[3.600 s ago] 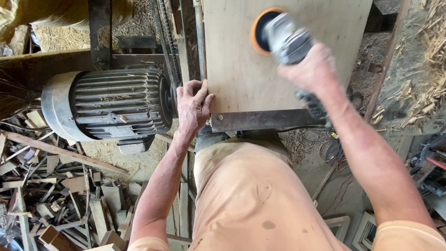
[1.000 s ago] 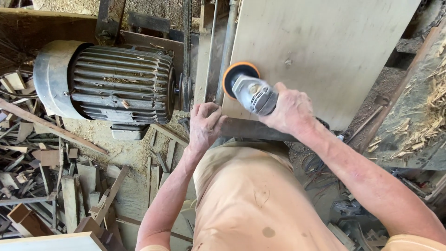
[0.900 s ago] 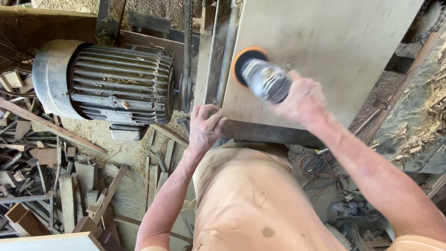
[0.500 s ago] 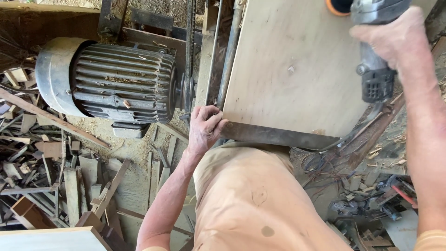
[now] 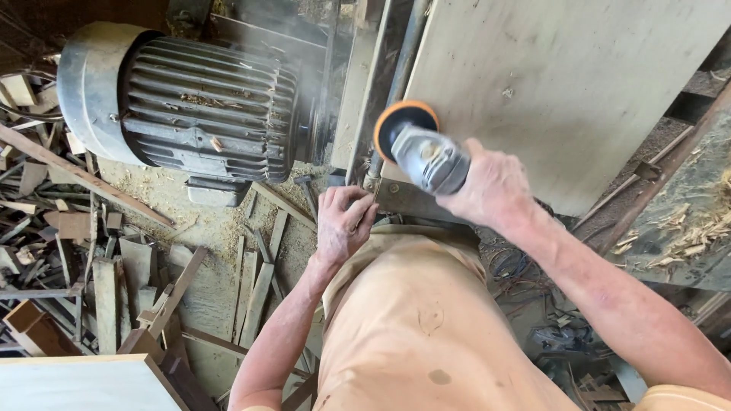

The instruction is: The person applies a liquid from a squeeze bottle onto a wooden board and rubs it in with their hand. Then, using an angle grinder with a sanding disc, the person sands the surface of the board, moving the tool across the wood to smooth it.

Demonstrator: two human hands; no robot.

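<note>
Two hands busy: right hand (image 5: 491, 186) clamped around grey sander (image 5: 428, 156), orange pad (image 5: 390, 122) pressed on near-left corner of pale plywood board (image 5: 556, 84). Left hand (image 5: 343, 222) pinches board's near-left edge by the rusty steel bar (image 5: 415, 204), fingers closed on it. Board looks stiff, flat, light-ish, dusty so maybe slippery; hold at edge. Sander likely heavy, vibrating; take by body. Ribbed electric motor (image 5: 190, 106) far left, wood scraps (image 5: 91, 259) on floor.

Sawdust-strewn floor (image 5: 221, 236), wood offcuts (image 5: 91, 274)
</note>
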